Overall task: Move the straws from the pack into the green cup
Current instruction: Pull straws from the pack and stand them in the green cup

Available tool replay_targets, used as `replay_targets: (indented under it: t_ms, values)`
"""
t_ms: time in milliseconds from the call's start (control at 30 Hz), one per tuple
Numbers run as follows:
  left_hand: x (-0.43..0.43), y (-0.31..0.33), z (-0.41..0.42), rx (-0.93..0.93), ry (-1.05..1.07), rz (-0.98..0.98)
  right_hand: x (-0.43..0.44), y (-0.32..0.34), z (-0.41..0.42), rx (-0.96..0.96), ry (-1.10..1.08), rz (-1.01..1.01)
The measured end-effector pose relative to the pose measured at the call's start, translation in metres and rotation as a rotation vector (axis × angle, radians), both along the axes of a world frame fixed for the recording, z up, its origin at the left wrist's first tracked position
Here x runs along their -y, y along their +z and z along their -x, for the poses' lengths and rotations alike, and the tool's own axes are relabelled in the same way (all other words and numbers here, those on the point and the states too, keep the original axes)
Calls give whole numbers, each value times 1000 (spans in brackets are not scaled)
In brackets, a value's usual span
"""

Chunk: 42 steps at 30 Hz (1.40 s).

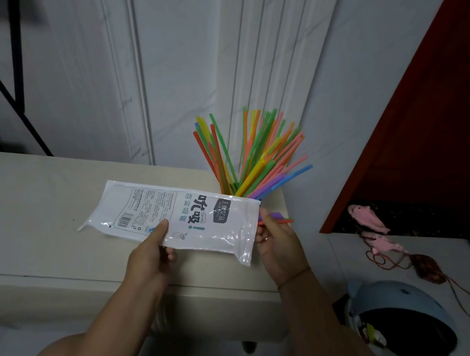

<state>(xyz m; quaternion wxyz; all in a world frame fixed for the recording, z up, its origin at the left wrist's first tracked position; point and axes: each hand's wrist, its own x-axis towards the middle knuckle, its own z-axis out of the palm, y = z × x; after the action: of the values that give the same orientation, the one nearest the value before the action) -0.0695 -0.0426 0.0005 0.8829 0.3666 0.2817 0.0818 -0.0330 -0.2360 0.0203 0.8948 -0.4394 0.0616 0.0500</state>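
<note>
A flat, see-through plastic straw pack (193, 220) with printed labels is held level above the cream cabinet top (31, 212). My left hand (153, 253) pinches its lower edge, thumb on top. My right hand (278, 248) sits at the pack's open right end and pinches an orange straw (281, 221) and a purple straw (276, 214). Behind the pack, many coloured straws (254, 156) fan upward; the green cup that holds them is hidden by the pack.
A white panelled wall rises behind the cabinet. A dark red door (443, 114) stands at the right. On the lower white surface lie pink toy figures (370, 221), a corded brown pouch (426, 269) and a light blue helmet (398, 331).
</note>
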Motion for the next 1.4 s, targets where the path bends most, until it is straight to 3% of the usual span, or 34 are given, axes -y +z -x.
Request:
replay_targets:
  t_ms: [267, 567, 833, 1167, 1400]
  values:
    - [-15, -2, -1, -1, 90, 24, 30, 15, -3, -19, -205, 55]
    - [1, 0, -2, 7, 44, 37, -2, 14, 6, 52, 16, 114]
    - [-35, -7, -2, 2, 131, 6, 49, 35, -10, 62, -302, 176]
    - [-39, -4, -3, -23, 163, 27, 75, 62, -23, 252, -479, 473]
    - [-37, -3, -5, -38, 163, 37, 71, 69, -23, 333, -485, 733]
